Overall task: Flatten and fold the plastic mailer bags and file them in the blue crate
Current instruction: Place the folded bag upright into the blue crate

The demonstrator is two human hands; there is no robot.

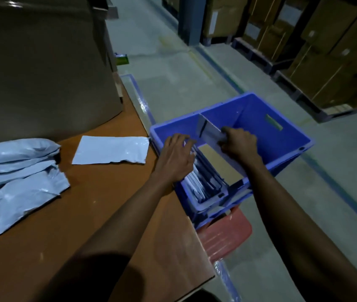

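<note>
The blue crate (pixel 277 118) stands beside the table's right edge on a red stool. Inside its left part, several folded mailer bags (pixel 197 182) stand filed upright. My right hand (pixel 237 143) grips a folded grey mailer bag (pixel 209 131) over the crate, tilted, its lower edge down among the filed ones. My left hand (pixel 176 156) rests with bent fingers on the tops of the filed bags, pressing them toward the left wall. A flattened mailer bag (pixel 111 150) lies on the brown table (pixel 99 214). A heap of crumpled mailer bags (pixel 14 177) sits at the table's left.
A large cardboard box (pixel 40 62) fills the table's back left. A red stool (pixel 225 234) stands under the crate. Pallets of cardboard boxes (pixel 325 51) line the far right across a concrete aisle with blue floor lines.
</note>
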